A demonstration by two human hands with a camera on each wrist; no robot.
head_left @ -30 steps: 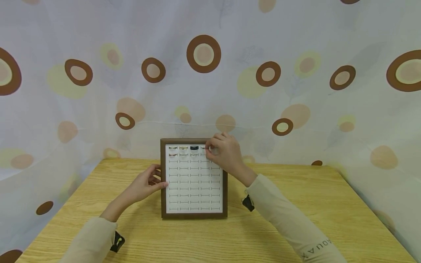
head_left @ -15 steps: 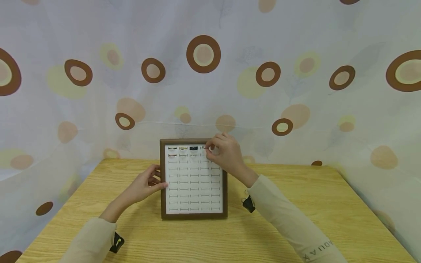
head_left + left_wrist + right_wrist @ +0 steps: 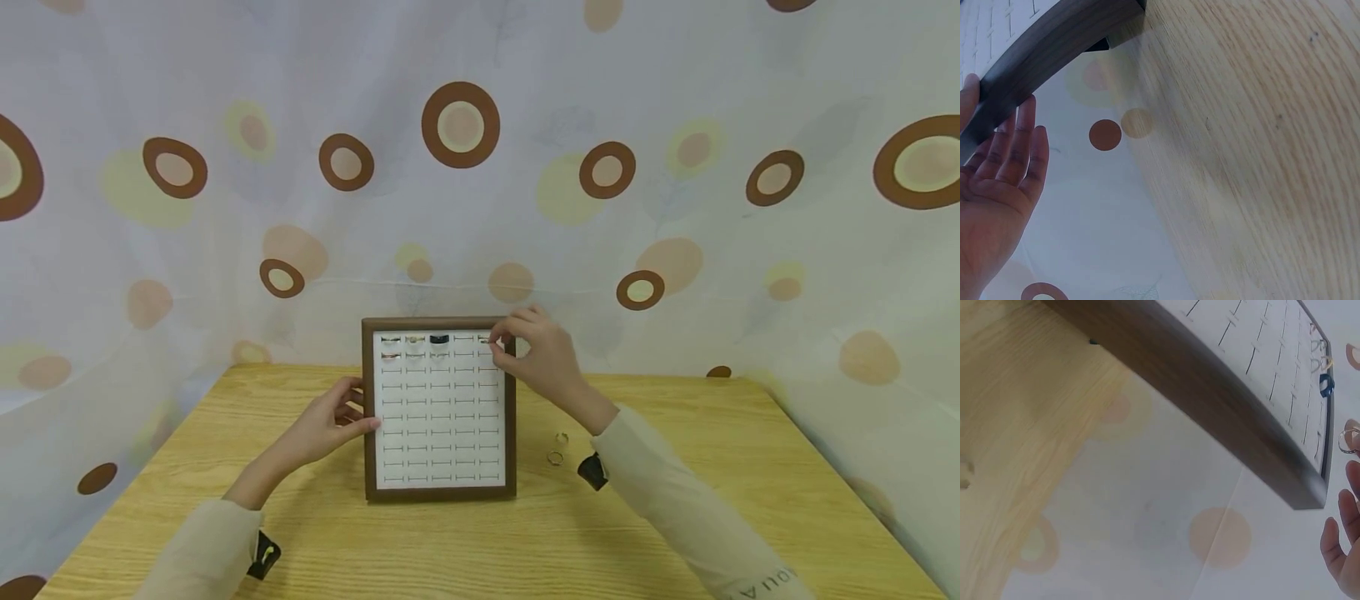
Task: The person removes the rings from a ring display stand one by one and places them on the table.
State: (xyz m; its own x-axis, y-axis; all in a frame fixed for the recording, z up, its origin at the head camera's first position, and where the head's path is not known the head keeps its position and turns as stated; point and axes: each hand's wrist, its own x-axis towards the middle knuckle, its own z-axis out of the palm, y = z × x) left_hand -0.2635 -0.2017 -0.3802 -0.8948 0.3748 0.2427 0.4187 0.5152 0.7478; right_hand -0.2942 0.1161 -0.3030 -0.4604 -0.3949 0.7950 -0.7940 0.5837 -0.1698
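A brown-framed ring display board [image 3: 441, 493] with a white slotted insert stands upright on the table. My left hand [image 3: 332, 418] grips its left edge, thumb on the front and fingers behind; the left wrist view shows the same hand [image 3: 1004, 169]. At the board's upper right corner my right hand [image 3: 546, 354] pinches a ring [image 3: 1346, 441], seen off the board's face in the right wrist view, near the last slot of the top row. Several rings sit in the slots, among them a black ring [image 3: 439, 339] third in the top row. The fourth top slot shows no ring.
Two loose rings lie on the wooden table [image 3: 675, 467] right of the board: one ring [image 3: 562, 437] farther back, another ring [image 3: 555, 457] just in front. A patterned curtain [image 3: 480, 217] hangs behind the table.
My right hand has moved right from the fourth top slot to the fifth, with the ring in its fingers. The loose rings have come into fuller view. My left hand keeps its grip.
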